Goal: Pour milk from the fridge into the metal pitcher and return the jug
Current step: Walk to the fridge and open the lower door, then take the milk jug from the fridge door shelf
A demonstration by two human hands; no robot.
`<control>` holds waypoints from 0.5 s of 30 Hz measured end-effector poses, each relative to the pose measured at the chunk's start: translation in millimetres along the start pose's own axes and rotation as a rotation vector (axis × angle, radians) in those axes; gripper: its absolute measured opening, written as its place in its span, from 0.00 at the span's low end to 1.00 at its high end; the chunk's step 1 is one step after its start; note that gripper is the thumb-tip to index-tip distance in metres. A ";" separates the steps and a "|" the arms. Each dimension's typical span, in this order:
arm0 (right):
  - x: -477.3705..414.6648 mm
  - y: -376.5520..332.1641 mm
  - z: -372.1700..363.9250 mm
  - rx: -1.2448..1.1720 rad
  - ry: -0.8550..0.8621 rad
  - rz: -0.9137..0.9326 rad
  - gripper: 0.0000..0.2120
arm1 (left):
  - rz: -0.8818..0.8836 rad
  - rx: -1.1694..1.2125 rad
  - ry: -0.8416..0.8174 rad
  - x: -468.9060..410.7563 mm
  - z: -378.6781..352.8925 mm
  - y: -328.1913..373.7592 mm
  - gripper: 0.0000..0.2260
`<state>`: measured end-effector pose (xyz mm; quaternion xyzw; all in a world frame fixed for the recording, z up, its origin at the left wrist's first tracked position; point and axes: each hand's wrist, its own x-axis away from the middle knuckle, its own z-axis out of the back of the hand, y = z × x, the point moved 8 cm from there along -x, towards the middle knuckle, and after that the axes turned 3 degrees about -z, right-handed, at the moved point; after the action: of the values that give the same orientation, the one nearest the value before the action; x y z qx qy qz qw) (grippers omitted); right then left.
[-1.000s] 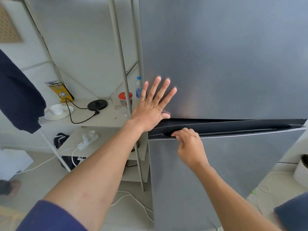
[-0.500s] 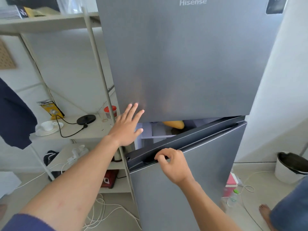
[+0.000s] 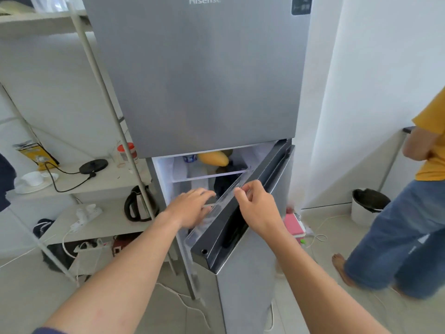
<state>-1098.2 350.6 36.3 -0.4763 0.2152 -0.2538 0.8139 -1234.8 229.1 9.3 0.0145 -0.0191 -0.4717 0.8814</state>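
A grey fridge stands ahead, upper door closed. Its lower door hangs swung wide to the right. My right hand grips the top edge of that door, at the clear door shelf. My left hand reaches into the opening with fingers apart and holds nothing. On the top inner shelf lie a yellow fruit, a white container with a blue label and a dark item. I cannot pick out a milk jug for certain. No metal pitcher is in view.
A metal rack stands left of the fridge with a kettle base, a black kettle, a cup on a saucer and power strips. Cables trail on the floor. A person in a yellow shirt and jeans stands right, by a bin.
The lower door has swung much further open. My left hand left the upper door and reached into the fridge. My right hand shifted from the handle recess to the door's top edge.
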 end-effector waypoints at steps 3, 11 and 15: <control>10.1 9.8 24.4 0.145 -0.024 0.006 0.13 | -0.060 0.021 -0.045 -1.8 -18.4 43.9 0.20; 24.1 46.8 93.6 0.356 -0.067 -0.127 0.23 | -0.145 -0.036 -0.164 -8.5 -42.0 141.1 0.27; 34.5 59.5 125.0 0.480 -0.108 -0.163 0.21 | -0.190 -0.042 -0.215 -14.5 -51.9 173.2 0.29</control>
<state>-984.9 437.3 36.7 -0.2980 0.0657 -0.3365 0.8909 -1096.4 337.5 -35.2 -0.0526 -0.1020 -0.5523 0.8257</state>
